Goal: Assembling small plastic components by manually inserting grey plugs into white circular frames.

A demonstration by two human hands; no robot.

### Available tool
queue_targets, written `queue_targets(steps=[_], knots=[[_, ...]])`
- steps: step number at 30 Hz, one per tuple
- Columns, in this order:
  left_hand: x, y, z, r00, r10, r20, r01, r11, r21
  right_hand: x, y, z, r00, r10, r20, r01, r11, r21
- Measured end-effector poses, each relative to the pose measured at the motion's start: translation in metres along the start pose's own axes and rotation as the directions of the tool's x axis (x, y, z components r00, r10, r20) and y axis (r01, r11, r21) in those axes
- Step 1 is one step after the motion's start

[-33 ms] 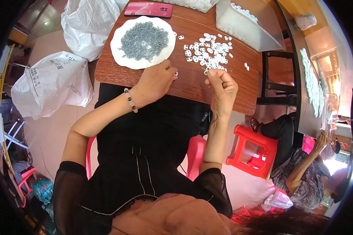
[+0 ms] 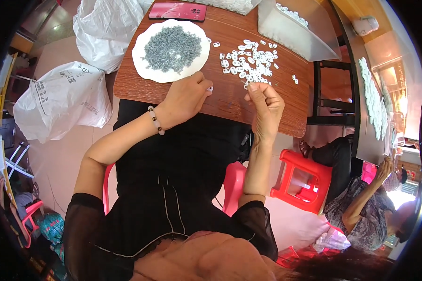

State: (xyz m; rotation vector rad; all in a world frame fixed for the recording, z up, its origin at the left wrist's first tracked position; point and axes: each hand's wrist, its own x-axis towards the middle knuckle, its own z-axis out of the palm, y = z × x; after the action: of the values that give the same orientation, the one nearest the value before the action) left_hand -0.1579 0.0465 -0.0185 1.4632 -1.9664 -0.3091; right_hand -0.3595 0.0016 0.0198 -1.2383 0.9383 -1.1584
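My left hand [image 2: 185,100] rests at the table's near edge, below the plate, with its fingers curled closed. A small white plastic clip [image 2: 210,89] with a hole shows at its fingertips. My right hand [image 2: 266,105] is raised in a pinch, thumb against forefinger, just in front of a pile of white two-hole clips [image 2: 253,61]. Something small and thin appears at its fingertips, too tiny to make out. A white scalloped plate [image 2: 138,58] heaped with small grey screw-like pieces [image 2: 171,49] stands beyond my left hand.
A pink phone [image 2: 178,11] lies behind the plate on the brown table [image 2: 220,105]. A translucent bin [image 2: 286,33] with white pieces stands at the back right. White sacks [image 2: 63,100] sit on the floor at left. Another person [image 2: 361,210] works at right, near a red stool [image 2: 302,182].
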Motion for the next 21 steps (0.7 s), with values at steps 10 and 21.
queue_targets(steps=[10, 21], knots=[[-0.009, 0.001, -0.005, 0.923, -0.33, 0.195, 0.378, 0.699, -0.607, -0.003, 0.0, 0.006, 0.999, 0.023, 0.041, -0.024, 1.0, 0.005], [-0.022, -0.006, -0.016, 0.818, -0.313, 0.483, 0.451, -0.173, -0.876, -0.013, -0.004, 0.021, 0.977, 0.084, 0.198, -0.09, 0.996, 0.02]])
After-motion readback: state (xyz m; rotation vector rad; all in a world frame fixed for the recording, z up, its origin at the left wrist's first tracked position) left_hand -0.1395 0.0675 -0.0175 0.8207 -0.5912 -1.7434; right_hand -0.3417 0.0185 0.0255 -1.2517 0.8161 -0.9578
